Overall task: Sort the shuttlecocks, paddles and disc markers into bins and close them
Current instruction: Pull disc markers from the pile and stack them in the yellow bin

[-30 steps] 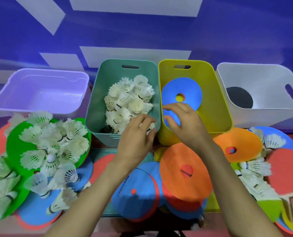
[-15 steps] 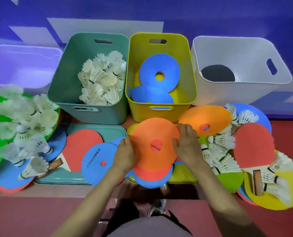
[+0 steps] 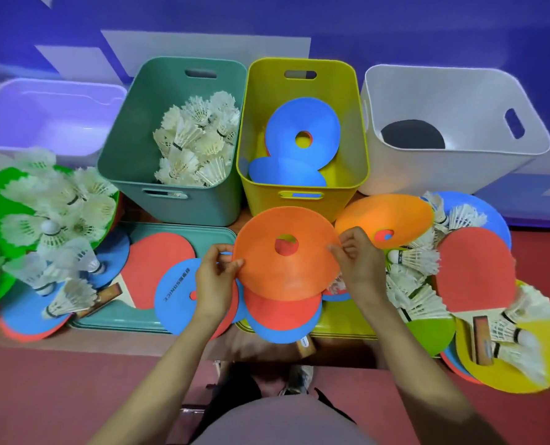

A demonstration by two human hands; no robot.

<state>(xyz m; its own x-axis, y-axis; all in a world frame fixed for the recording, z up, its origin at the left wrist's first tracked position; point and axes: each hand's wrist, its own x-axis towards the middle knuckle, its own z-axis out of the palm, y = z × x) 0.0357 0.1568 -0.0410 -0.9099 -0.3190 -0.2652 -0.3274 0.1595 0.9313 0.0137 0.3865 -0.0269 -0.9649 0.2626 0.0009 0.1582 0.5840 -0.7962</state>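
Greyish-mauve top (image 3: 280, 422), 2 bare forearms (image 3: 158, 380)

Bright, even overhead light; soft shadows. Wide-angle bowing at the edges. Shuttlecocks (image 3: 42, 220) at 9 o'clock smeared by motion blur.

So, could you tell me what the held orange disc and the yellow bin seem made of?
The orange disc looks like thin soft plastic, matte: a smooth shallow dome with a clean-cut hole. The yellow bin looks like moulded rigid plastic, faintly glossy, with rounded corners and handle slots.
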